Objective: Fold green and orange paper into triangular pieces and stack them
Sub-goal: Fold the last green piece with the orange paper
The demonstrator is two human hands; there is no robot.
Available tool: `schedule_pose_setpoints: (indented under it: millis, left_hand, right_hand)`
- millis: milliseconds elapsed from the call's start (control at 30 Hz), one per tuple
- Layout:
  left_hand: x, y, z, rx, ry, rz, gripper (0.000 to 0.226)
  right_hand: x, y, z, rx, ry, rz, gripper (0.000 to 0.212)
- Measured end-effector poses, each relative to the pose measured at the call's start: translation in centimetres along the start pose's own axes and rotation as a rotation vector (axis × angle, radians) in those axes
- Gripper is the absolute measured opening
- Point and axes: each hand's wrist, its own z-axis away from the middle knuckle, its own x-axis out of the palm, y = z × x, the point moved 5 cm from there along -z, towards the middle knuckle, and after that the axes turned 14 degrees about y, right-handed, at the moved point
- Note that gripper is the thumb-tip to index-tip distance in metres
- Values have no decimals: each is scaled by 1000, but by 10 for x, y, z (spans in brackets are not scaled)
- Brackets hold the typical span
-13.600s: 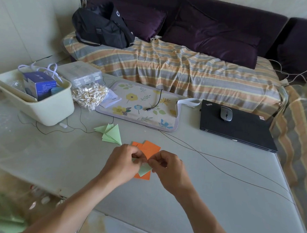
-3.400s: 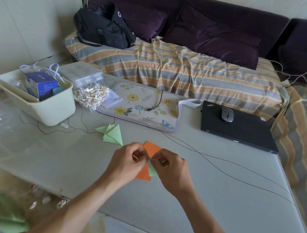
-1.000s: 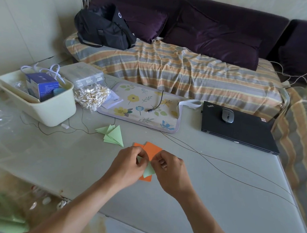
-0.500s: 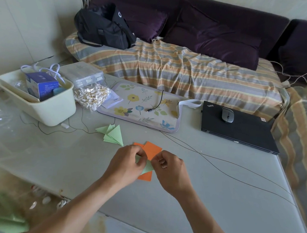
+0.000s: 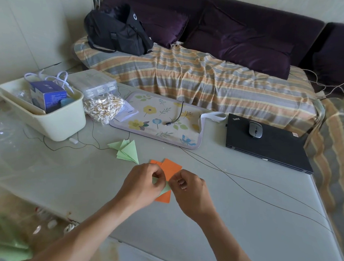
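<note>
Sofa (image 5: 191, 78) at the back under a striped cover, with purple cushions (image 5: 240, 45) and a black bag (image 5: 117, 30) on its left end. In front of it, the grey surface (image 5: 241, 227). Closed black laptop (image 5: 267, 145) at the right with a mouse (image 5: 255, 129) on its lid. Floral mat (image 5: 159, 123) in the middle, a cable end lying on it. Cream tub (image 5: 51, 120) at the left holding a blue box (image 5: 47, 97); clear bag of cotton swabs (image 5: 101, 107) just beside the tub. Thin wires (image 5: 254, 189) run across the surface to the right.

Folded green triangles (image 5: 128, 150) lie fanned in a small pile between the tub and your hands. Orange paper sheets (image 5: 169, 168) lie flat on the surface, directly under your hands, partly covered.

Your left hand (image 5: 142, 186) and right hand (image 5: 191, 193) meet over the orange sheets. Both pinch the same green paper piece (image 5: 166, 189), fingers curled on it from either side. Only a small corner of it shows between them, so you can't tell the fold shape. It's held just above the orange sheets.
</note>
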Motion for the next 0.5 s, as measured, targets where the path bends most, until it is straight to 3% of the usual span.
schedule_pose_setpoints:
  millis: [300,500]
  left_hand:
    - [1,-1,1,1,-4,-4,16]
    - [0,0,-1,-9,7,6,16]
  right_hand:
    - [1,-2,1,-61,22,24,12]
    - [-4,0,-2,9,14,11,11]
